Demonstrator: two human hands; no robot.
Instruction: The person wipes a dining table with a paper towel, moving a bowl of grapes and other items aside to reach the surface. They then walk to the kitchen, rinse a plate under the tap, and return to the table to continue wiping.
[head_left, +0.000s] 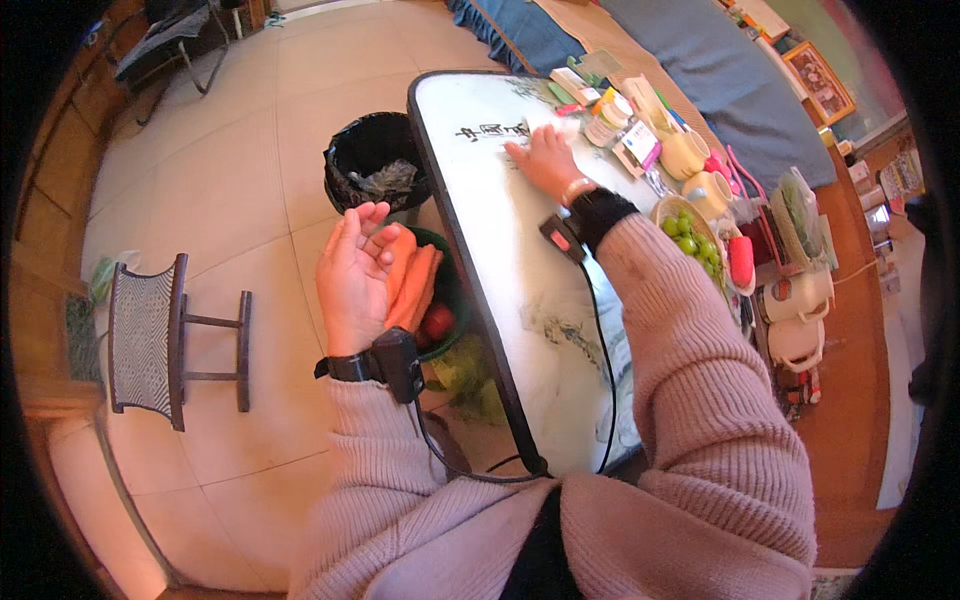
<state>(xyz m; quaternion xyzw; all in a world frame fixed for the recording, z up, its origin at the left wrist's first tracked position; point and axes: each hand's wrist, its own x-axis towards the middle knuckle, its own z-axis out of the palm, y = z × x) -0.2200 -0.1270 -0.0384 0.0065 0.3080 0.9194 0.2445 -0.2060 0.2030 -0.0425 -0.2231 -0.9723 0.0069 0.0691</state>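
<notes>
My right hand (547, 161) lies palm down on a white tissue or cloth (559, 129) on the glossy table top (487, 195), near printed dark characters. Whether its fingers grip the tissue cannot be made out. Just beyond are a white bottle (609, 120) and a small white and purple box (639, 146). My left hand (354, 277) is raised left of the table edge, palm up with fingers loosely curled and nothing seen in it. Behind it, a green basket (456, 300) holds orange carrots (412, 274) and red round produce (438, 321). Both wrists wear black straps with cabled devices.
A black-lined bin (341, 161) stands beside the table. Cream mugs (684, 154), a basket of green fruit (694, 240) and white jugs (796, 341) crowd the table's right side. A low woven stool (146, 341) is on the tiled floor at left. A cable crosses the table.
</notes>
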